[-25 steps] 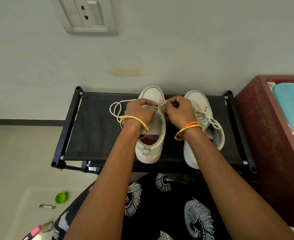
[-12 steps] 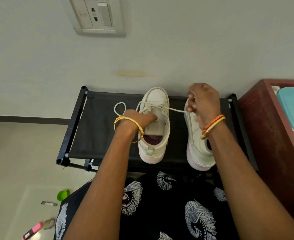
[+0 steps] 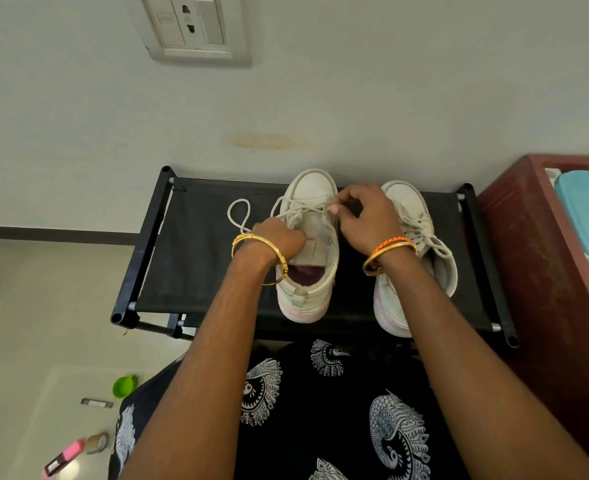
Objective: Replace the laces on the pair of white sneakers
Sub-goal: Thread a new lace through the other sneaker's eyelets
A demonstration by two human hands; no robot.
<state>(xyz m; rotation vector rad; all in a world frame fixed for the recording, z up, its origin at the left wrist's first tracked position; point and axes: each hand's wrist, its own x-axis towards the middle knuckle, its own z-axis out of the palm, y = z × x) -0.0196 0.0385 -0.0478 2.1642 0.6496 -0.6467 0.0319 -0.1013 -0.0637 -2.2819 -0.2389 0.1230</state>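
left sneaker (image 3: pixel 308 251) on the black rack (image 3: pixel 196 258), far half partly laced. right hand (image 3: pixel 366 216) pinches the lace (image 3: pixel 286 211) at a right eyelet; left hand (image 3: pixel 279 237) presses the tongue, fingers hidden, grip cannot tell. risk: hard pull drags the free loop through. right sneaker (image 3: pixel 414 251) near edge overhangs; open room left.

Rack (image 3: pixel 196 271) left, perhaps passable

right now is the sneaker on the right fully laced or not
Laced. The right sneaker shows crisscrossed lace up its front with loose ends trailing by the collar; whether they are tied, cannot tell, since the right hand covers part.
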